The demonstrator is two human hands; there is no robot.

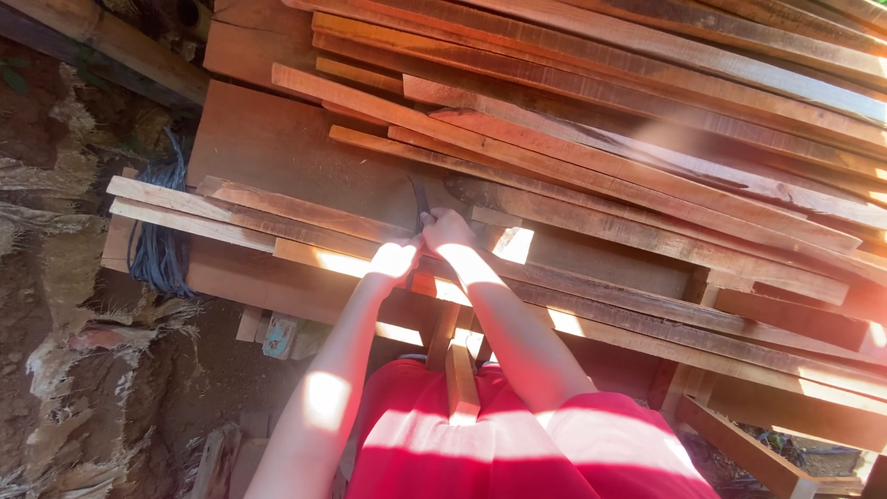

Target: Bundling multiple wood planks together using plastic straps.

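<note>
My right hand [450, 230] is closed around a thin dark tool [420, 197] whose blade sticks up past my fingers and rests on the wooden strips. Touching the right hand from the left, my left hand [395, 259] lies with its fingers curled on a long wooden strip [305, 217]; whether it grips the tool's handle I cannot tell. Both hands sit at the near edge of a wide wooden board [277, 148] that serves as a bench top. Sunlight falls across both forearms and my red shorts [517, 444].
A big pile of long wooden slats [647, 111] covers the bench's right and far side. A coil of dark blue cord [162, 249] hangs at the bench's left end. Bare earth and dry husks [65, 370] lie on the left. A wooden frame piece [739, 444] stands at lower right.
</note>
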